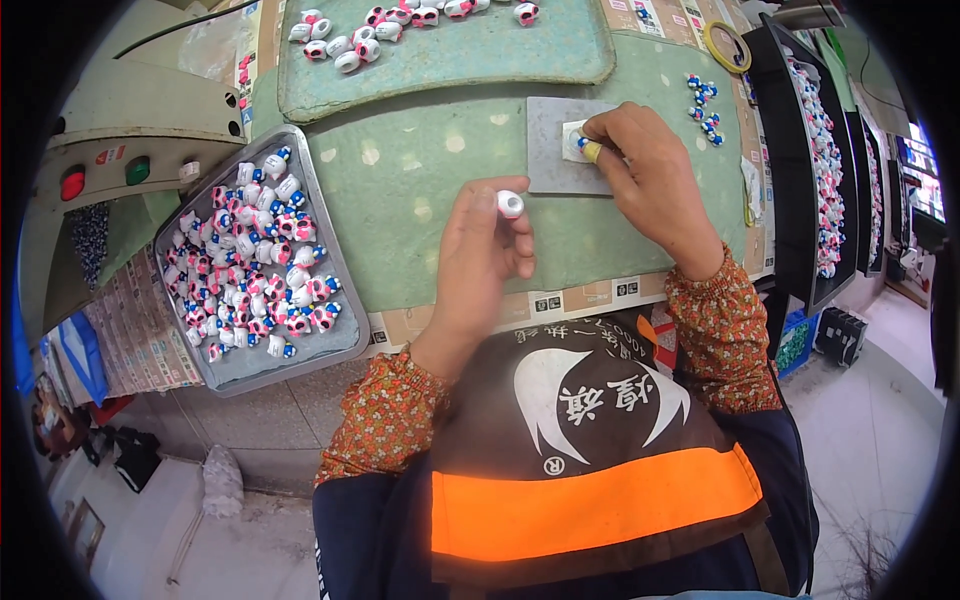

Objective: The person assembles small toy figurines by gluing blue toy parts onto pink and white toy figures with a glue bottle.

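While the left tray (pixel 342 338) holds seemingly finished figures (pixel 255 262), the left hand (pixel 478 245) grips a white head (pixel 510 205); farther off, the right hand (pixel 645 158) pinches a blue piece (pixel 582 143) at the pad (pixel 571 151) on the slab (pixel 545 168). Beyond, loose blue pieces (pixel 697 113) and the far tray's (pixel 450 75) heads (pixel 366 50) look unfinished.

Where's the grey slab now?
The grey slab sits right of centre in the head view's upper half, on the spotted green mat, partly beneath the right hand.

Flowered rust sleeves (pixel 718 320), navy top (pixel 372 530), dark apron (pixel 480 425), bright orange band (pixel 597 505)
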